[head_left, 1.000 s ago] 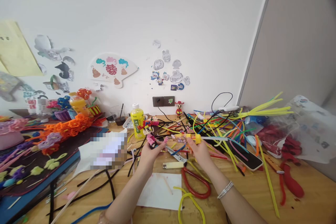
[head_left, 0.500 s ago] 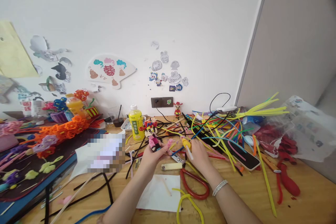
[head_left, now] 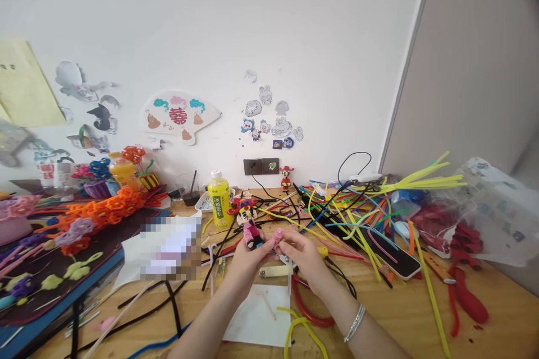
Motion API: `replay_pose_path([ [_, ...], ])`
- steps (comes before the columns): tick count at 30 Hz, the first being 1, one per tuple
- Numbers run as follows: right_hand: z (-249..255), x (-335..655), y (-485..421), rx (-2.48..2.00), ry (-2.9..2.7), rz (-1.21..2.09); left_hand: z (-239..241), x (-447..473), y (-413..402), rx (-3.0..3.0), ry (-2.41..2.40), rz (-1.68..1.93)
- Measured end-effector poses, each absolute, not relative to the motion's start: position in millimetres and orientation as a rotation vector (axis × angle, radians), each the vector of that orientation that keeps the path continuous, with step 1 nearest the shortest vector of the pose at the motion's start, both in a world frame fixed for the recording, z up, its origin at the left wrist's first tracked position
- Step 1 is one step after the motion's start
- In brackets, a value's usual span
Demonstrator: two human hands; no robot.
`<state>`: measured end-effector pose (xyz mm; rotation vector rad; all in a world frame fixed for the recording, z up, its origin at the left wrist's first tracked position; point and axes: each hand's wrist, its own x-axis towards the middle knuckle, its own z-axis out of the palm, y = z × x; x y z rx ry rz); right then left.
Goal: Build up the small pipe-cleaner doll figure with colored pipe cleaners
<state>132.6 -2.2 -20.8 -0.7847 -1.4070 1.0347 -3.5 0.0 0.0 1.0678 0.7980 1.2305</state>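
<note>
My left hand [head_left: 249, 262] is closed around the lower part of a fuzzy pipe-cleaner doll [head_left: 248, 230] with a red and blue headdress, pale face, and pink and black body. The thumb and fingers of my right hand [head_left: 304, 258] pinch a small pink fuzzy piece [head_left: 278, 235] beside the doll; whether it joins the doll is hidden. A translucent stick [head_left: 290, 277] shows below my right fingers. Behind that hand, a yellow part [head_left: 323, 251] appears near a black cord. Under my hands lie a pale yellow lighter [head_left: 273, 272] and red-handled scissors [head_left: 314, 317].
White paper [head_left: 259, 320] lies in front. A yellow-labelled drink bottle [head_left: 219, 199] stands behind the doll. Loose pipe cleaners [head_left: 421, 182] and a phone [head_left: 391, 252] crowd the right; orange fuzzy flowers [head_left: 107, 210] fill the left. A small red figure [head_left: 286, 178] stands at the wall.
My right hand has moved left to the pink piece and now pinches it. The yellow-tipped tool at its fingers earlier is now mostly hidden behind it. The doll stays in my left hand.
</note>
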Motion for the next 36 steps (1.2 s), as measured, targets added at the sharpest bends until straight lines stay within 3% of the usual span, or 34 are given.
replay_pose_path([
  [6, -22, 123, -8, -0.791, -1.131, 1.169, -8, -1, 0, 1.078, 0.743, 1.164],
  [23, -18, 124, -12, -0.955, -1.394, 0.577, -16, 4, 1, 1.308, 1.04, 1.103],
  [36, -14, 120, -18, -0.988, -1.415, 0.524, -15, 8, -1, 1.301, 1.017, 1.195],
])
